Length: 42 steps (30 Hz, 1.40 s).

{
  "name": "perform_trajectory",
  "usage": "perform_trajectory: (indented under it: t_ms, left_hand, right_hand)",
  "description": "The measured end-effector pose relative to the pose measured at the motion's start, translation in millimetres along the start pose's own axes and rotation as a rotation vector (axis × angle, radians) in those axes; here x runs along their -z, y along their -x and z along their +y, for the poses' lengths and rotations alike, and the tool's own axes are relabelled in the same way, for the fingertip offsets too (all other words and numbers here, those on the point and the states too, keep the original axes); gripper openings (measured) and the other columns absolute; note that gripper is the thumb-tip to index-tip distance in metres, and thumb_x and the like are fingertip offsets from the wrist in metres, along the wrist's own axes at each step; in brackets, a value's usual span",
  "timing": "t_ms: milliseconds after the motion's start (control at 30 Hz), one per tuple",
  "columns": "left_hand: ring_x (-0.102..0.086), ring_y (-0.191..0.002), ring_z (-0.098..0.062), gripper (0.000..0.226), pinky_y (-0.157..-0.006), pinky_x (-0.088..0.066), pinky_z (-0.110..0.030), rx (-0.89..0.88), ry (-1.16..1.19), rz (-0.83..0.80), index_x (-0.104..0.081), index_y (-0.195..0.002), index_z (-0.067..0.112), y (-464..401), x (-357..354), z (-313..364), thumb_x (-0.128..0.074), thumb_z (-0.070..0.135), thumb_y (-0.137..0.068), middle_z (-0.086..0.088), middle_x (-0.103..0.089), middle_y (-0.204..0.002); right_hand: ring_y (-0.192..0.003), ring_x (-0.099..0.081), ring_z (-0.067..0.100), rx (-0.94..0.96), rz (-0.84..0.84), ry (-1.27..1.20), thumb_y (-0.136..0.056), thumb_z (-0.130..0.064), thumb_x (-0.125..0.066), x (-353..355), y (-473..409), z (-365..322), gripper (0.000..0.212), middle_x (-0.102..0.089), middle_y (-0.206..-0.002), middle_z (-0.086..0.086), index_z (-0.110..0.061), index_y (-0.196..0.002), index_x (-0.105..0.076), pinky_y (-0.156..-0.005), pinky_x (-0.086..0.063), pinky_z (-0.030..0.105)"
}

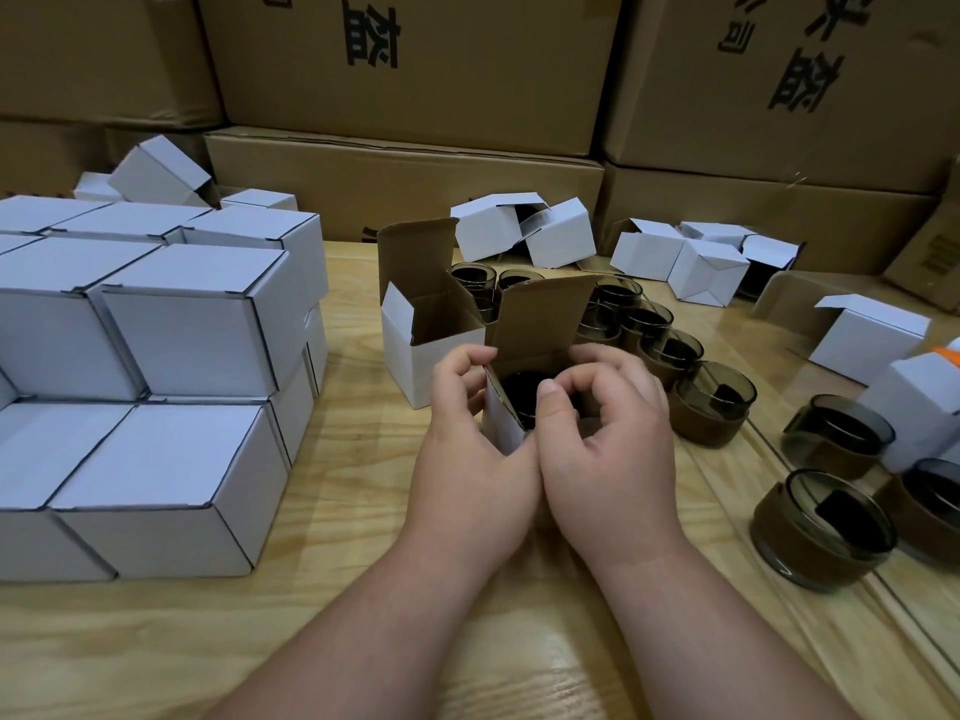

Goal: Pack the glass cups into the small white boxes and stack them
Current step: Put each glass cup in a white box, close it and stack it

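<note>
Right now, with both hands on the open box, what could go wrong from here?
1. The box lid stands up; folding the side flaps unevenly over the cup in the box could jam it.
2. The right hand works close to a loose glass cup; an elbow swing might knock it.
3. The empty open box stands just behind and could tip.

Around the open box (511, 402): bare wooden table (363, 615) in front. Blocked left by stacked white boxes (156, 366), just behind-left by another open box (431, 345), right and behind by glass cups (714, 402), further back by brown cartons (405, 194).
</note>
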<state>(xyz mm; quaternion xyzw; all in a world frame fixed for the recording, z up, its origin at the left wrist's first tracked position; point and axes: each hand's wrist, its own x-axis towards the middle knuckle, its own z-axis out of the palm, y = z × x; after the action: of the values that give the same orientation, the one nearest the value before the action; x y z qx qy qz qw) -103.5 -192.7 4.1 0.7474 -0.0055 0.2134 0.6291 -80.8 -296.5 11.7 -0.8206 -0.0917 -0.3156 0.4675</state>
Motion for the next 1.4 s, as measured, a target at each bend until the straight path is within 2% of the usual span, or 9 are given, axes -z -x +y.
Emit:
perform_trajectory:
  t_ms: [167, 267, 333, 400, 467, 800, 967, 1133, 1400]
  left_hand:
    - [-0.057, -0.107, 0.007, 0.087, -0.079, -0.041, -0.001, 0.003, 0.029, 0.002, -0.056, -0.135, 0.026, -1, -1, 1, -0.047, 0.071, -0.062, 0.014, -0.063, -0.122]
    - [-0.057, -0.106, 0.009, 0.091, -0.079, -0.041, -0.001, 0.002, 0.035, -0.001, -0.056, -0.137, 0.024, -1, -1, 2, -0.048, 0.073, -0.061, 0.015, -0.063, -0.122]
    - [-0.057, -0.105, 0.011, 0.094, -0.079, -0.041, -0.001, 0.002, 0.038, 0.0, -0.055, -0.139, 0.022, -1, -1, 3, -0.048, 0.073, -0.06, 0.015, -0.064, -0.121]
    - [-0.057, -0.105, 0.011, 0.096, -0.079, -0.041, -0.002, 0.007, 0.039, 0.002, -0.055, -0.139, 0.021, -2, -1, 3, -0.047, 0.073, -0.06, 0.015, -0.064, -0.121]
    - [-0.057, -0.104, 0.011, 0.093, -0.079, -0.041, -0.002, 0.007, 0.046, 0.0, -0.057, -0.137, 0.021, -2, -1, 3, -0.047, 0.072, -0.059, 0.015, -0.065, -0.119]
    - [-0.055, -0.089, 0.016, 0.067, -0.073, -0.04, 0.0, -0.006, 0.079, -0.016, -0.067, -0.109, 0.025, 0, -2, 6, -0.046, 0.069, -0.062, 0.011, -0.066, -0.106]
    - [-0.058, -0.092, 0.013, 0.045, -0.075, -0.042, -0.002, -0.001, 0.068, -0.02, -0.069, -0.103, 0.028, -3, -2, -2, -0.049, 0.062, -0.081, 0.01, -0.067, -0.104]
    - [-0.061, -0.109, -0.001, 0.018, -0.091, -0.049, -0.023, 0.041, 0.034, 0.018, -0.065, -0.101, 0.039, -5, -4, -8, -0.053, 0.046, -0.089, 0.013, -0.067, -0.112]
    - [-0.054, -0.126, 0.004, 0.066, -0.095, -0.053, -0.024, 0.023, 0.162, 0.011, -0.037, -0.121, 0.077, -5, 0, -2, -0.069, 0.025, -0.095, 0.027, -0.057, -0.133]
  right_hand:
    - [-0.131, -0.034, 0.005, -0.047, 0.091, -0.034, -0.081, -0.031, -0.062, 0, 0, 1, 0.021, -0.043, -0.14, -0.007, -0.025, -0.101, -0.065, -0.097, -0.015, -0.004]
    - [-0.136, -0.039, 0.014, -0.047, 0.119, -0.084, -0.081, -0.03, -0.061, 0, -2, 0, 0.037, -0.045, -0.142, -0.003, -0.029, -0.118, -0.054, -0.105, -0.023, 0.002]
    - [-0.131, -0.046, 0.014, -0.047, 0.118, -0.122, -0.082, -0.03, -0.061, 0, -2, 2, 0.045, -0.051, -0.134, -0.008, -0.036, -0.124, -0.046, -0.109, -0.037, 0.02]
    - [-0.125, -0.053, 0.013, -0.083, 0.098, -0.173, -0.083, -0.031, -0.061, -1, -1, 2, 0.049, -0.056, -0.126, -0.016, -0.041, -0.127, -0.043, -0.1, -0.048, 0.03]
    - [-0.118, -0.057, 0.01, -0.099, 0.073, -0.203, -0.084, -0.032, -0.061, -1, 0, 2, 0.051, -0.06, -0.12, -0.017, -0.045, -0.129, -0.041, -0.088, -0.052, 0.023]
    - [-0.111, -0.059, 0.006, -0.12, 0.028, -0.207, -0.088, -0.036, -0.055, -1, -1, 4, 0.023, -0.065, -0.106, -0.018, -0.033, -0.11, -0.058, -0.091, -0.05, 0.03]
    - [-0.101, -0.062, 0.001, -0.156, 0.068, -0.251, -0.093, -0.035, -0.054, -1, -4, 5, 0.007, -0.066, -0.099, -0.018, -0.036, -0.097, -0.059, -0.079, -0.046, 0.012]
    - [-0.101, -0.061, 0.001, -0.182, 0.063, -0.215, -0.094, -0.009, -0.059, -2, -6, 9, 0.027, -0.066, -0.101, -0.015, -0.036, -0.095, -0.057, -0.081, -0.047, 0.016]
    - [-0.104, -0.058, -0.001, -0.264, 0.025, -0.223, -0.097, -0.015, -0.056, -3, -6, 12, 0.031, -0.057, -0.119, -0.018, -0.039, -0.115, -0.053, -0.074, -0.044, 0.014]
